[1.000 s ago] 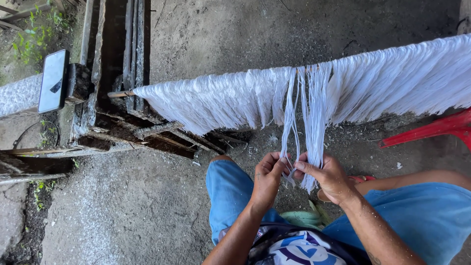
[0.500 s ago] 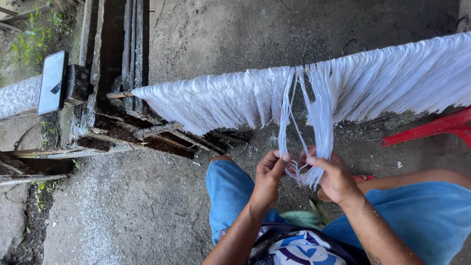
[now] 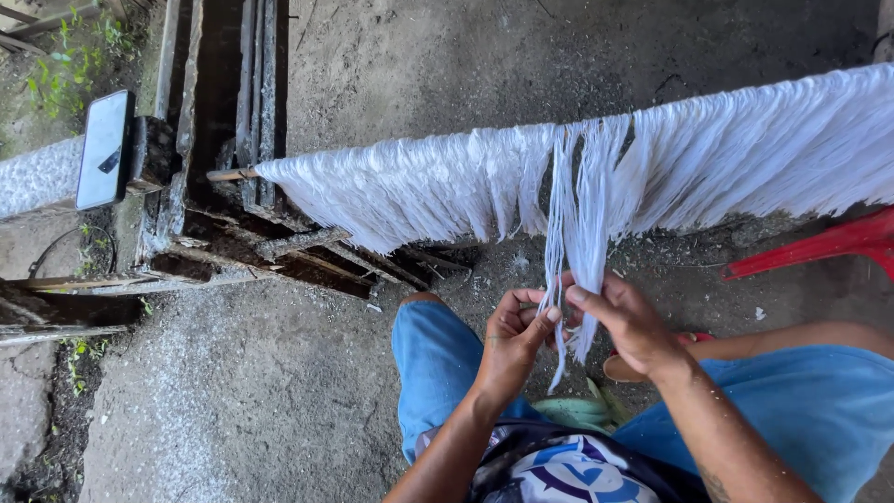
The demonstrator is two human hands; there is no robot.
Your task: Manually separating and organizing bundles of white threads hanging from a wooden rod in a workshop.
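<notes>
Fibres, white and limp, hang in a curtain from a pole over the floor; they look light, soft and tangle-prone. Both hands, left and right, pinch one strand near its lower end.

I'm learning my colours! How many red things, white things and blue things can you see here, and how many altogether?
Red: 1, the red plastic chair.
White: 1, the curtain of white fibre strands on a pole, pinched by the left hand and right hand.
Blue: 1, the blue shorts.
Total: 3.
</notes>
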